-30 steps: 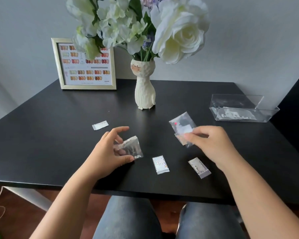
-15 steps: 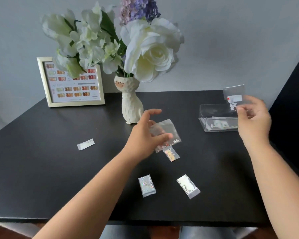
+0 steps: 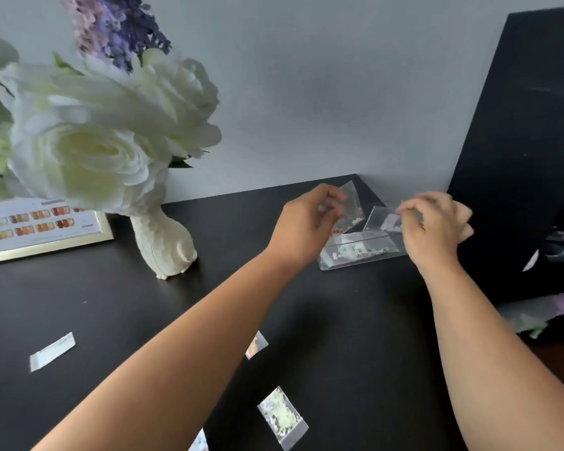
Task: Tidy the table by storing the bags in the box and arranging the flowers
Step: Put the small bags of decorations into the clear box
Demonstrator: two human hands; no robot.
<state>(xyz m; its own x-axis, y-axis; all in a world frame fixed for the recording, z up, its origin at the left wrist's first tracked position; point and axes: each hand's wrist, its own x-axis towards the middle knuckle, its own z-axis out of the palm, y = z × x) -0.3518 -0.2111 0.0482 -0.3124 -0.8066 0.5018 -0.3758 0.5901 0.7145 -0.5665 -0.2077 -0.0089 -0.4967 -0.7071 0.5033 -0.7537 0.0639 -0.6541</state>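
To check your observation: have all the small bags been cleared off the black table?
No: small bags lie on the black table.

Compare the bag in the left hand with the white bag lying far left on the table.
The left hand's bag is clear, held up over the box; the far-left bag is opaque white, lying flat, untouched. The held one looks wider. Both are small flat packets.

A clear box (image 3: 358, 252) sits at the bench's far right, already holding bags. Two clear bags (image 3: 350, 206) (image 3: 383, 219) are held tilted over it. Four small bags (image 3: 282, 416) (image 3: 256, 345) (image 3: 52, 351) (image 3: 199, 442) lie flat nearer. White flowers (image 3: 88, 138) stand in a cream vase (image 3: 163, 242).
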